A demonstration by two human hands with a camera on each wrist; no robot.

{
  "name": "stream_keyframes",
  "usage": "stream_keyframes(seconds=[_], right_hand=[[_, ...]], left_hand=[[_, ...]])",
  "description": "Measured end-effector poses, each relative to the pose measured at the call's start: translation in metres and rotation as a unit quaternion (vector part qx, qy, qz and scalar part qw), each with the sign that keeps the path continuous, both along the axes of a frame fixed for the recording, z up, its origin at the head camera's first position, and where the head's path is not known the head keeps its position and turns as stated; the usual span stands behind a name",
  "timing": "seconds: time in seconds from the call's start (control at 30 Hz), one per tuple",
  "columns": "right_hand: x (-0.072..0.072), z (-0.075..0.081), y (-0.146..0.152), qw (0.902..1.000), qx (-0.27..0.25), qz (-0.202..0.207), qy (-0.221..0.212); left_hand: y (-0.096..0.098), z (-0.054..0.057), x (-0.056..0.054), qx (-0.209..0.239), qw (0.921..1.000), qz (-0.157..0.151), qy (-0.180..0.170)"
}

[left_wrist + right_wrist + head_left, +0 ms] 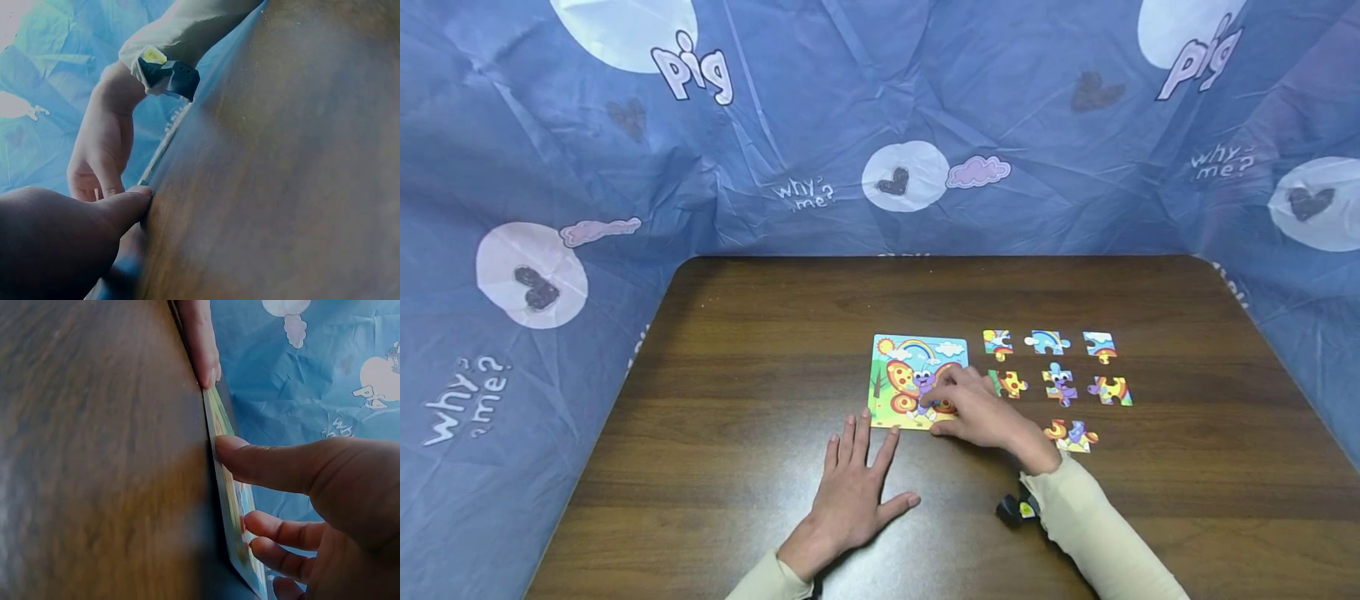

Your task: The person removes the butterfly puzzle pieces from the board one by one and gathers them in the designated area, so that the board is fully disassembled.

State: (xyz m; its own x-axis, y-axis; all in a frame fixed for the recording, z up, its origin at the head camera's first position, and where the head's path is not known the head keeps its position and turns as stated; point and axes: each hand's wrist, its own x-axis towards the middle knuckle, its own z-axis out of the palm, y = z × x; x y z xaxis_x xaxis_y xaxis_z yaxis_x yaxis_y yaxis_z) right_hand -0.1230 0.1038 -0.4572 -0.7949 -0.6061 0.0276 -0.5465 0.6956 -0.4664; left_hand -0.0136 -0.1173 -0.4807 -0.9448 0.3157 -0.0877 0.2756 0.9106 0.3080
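A butterfly jigsaw puzzle board (891, 367) lies flat on the table. My right hand (981, 412) is over its right side, with bent fingers touching the picture. The right wrist view shows the thumb (232, 450) at the near edge of the board (253, 575), apart from the fingers, and no piece between them. My left hand (850, 500) rests spread on the table, its fingertips at the board's front left edge. Loose jigsaw pieces lie right of the board, among them a rainbow piece (1047, 342) and a butterfly-face piece (1060, 385).
More loose pieces include a sun piece (997, 342), a cloud piece (1100, 344) and a lower-body piece (1073, 435) beside the right wrist. The brown wooden table (760, 333) ends at a blue printed cloth (820, 108). A black wrist camera (1017, 508) sits under the right sleeve.
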Motion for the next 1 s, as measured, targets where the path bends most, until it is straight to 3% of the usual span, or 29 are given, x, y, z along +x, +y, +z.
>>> stream_keyframes(seconds=[0.73,1.0], right_hand=[[-0.0033,-0.0029,0.0058,0.9991,0.010,-0.034,-0.023],[-0.0024,-0.0031,0.0055,0.9978,0.042,-0.050,0.016]], left_hand=[[0.0001,0.0003,0.0001,0.000,1.0000,0.001,-0.002],[0.0002,-0.0005,0.0004,0.005,1.0000,0.000,0.003]])
